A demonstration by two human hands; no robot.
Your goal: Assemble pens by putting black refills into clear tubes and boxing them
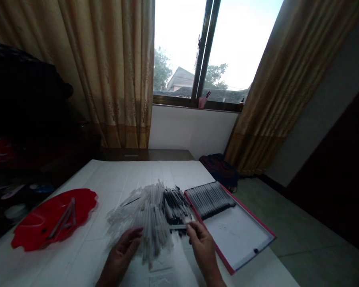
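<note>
**Left hand** (119, 255): held low at the near edge of the heap, fingers half curled against the pens; whether any are gripped cannot be told.

**Right hand** (202, 243): nearly closed, with one pen pinched between thumb and fingers.

**Single pen** (178, 227): held roughly level over the right side of the heap.

**Heap** (149, 217): loose, criss-crossed clear pens, lying on the worktop (89, 179) in front of the person; dark-ended pens are massed at its far right.

**Handling:** each pen is judged light, stiff and smooth, so slipping and rolling are likely. Hold is best taken mid-barrel between thumb and fingers, with light pressure, as the clear barrels may prove brittle.

**Tray** (251, 213): pink-rimmed and white-floored, set just right of the heap. A tight row of pens (211, 199) is laid side by side at its far end.

**Plate** (32, 227): red and scalloped, left of the heap. A few pens (64, 217) lie on it.

**Beyond:** a window (182, 52) is flanked by curtains (116, 71); a pink cup (202, 102) stands on the sill. Dark cloth (219, 171) lies on the floor (302, 215).
</note>
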